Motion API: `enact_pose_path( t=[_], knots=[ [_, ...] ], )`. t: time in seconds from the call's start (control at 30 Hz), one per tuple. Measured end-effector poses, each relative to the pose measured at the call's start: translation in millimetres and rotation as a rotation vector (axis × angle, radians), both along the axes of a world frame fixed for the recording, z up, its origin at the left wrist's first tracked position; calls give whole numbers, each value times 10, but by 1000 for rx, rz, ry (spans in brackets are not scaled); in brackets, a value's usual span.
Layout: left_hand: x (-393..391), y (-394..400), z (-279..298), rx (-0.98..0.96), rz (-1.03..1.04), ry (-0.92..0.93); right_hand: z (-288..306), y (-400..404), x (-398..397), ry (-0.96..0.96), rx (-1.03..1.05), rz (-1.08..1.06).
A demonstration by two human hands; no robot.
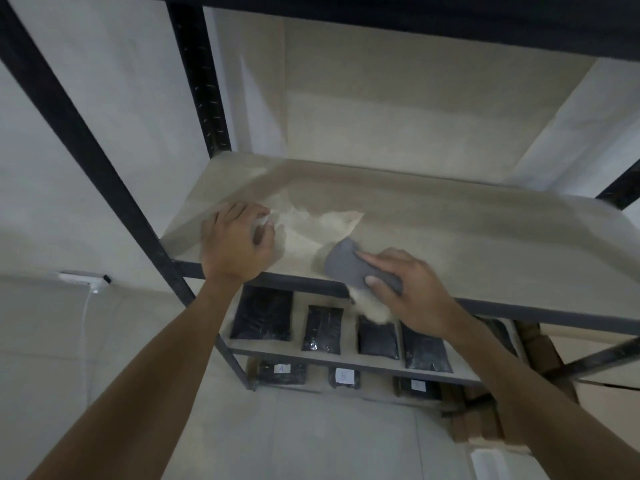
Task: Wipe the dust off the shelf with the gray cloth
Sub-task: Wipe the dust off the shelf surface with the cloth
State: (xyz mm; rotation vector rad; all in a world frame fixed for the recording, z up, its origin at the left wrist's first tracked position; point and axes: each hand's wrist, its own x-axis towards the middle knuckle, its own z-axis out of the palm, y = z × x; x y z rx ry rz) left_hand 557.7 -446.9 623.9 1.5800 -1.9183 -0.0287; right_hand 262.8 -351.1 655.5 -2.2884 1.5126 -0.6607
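Note:
A beige shelf board (467,237) in a black metal frame fills the middle of the view. Pale dust (318,226) lies in a patch on its front left part. My right hand (412,289) presses the gray cloth (346,265) flat on the board at the front edge, just right of the dust. A puff of dust (374,308) falls off the edge below the cloth. My left hand (239,240) rests on the board at the front left, fingers curled around a small pale thing that I cannot make out.
Black upright posts (86,147) stand at the left, and another dark shelf (415,15) is overhead. Lower shelves hold several black packages (322,329), some with white labels. Cardboard boxes (485,420) stand at the lower right. A white power strip (83,278) hangs on the left wall.

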Motion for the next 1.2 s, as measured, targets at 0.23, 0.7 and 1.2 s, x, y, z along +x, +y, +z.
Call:
enact_pose_path(
  t=[0.23, 0.7, 1.2],
  knots=[
    [9, -4, -10, -29, -15, 1, 227, -374, -510, -28, -149, -216],
    [-2, 20, 13, -26, -48, 18, -232, 353, 205, 13, -6, -45],
    [563, 812, 729, -327, 163, 597, 81, 414, 580, -143, -38, -201]
  ],
)
